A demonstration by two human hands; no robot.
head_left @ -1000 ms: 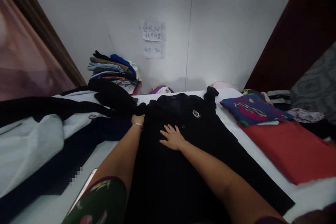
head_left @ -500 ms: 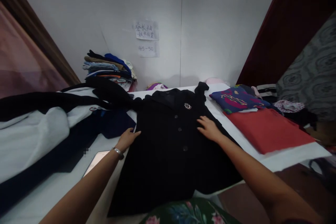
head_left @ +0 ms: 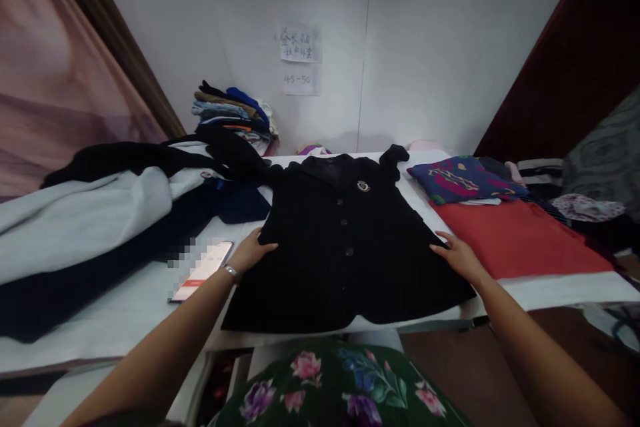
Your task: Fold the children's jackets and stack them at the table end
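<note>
A black jacket point(head_left: 320, 280) lies front up on the white table, with its collar away from me, buttons down the middle and a small badge point(head_left: 363, 186) on the chest. My left hand point(head_left: 247, 252) is at its left side edge, thumb on top of the cloth and the other fingers partly hidden at the edge. At the opposite edge, my right hand point(head_left: 459, 257) also has its thumb over the cloth, fingers along the side. Both hands appear to grip the edges. The jacket's hem lies near the table's front edge.
Left of the jacket are a phone point(head_left: 207, 270) and spread white, black and navy garments point(head_left: 115, 207). A folded clothes stack point(head_left: 233, 113) stands by the wall. Folded red cloth point(head_left: 520, 240) and a patterned blue garment point(head_left: 463, 180) lie right. Paper signs point(head_left: 301, 43) hang behind.
My right hand has moved from the jacket's chest down and right to its side edge. My left hand remains at the left edge. The jacket's hem now lies flatter, and the view has shifted.
</note>
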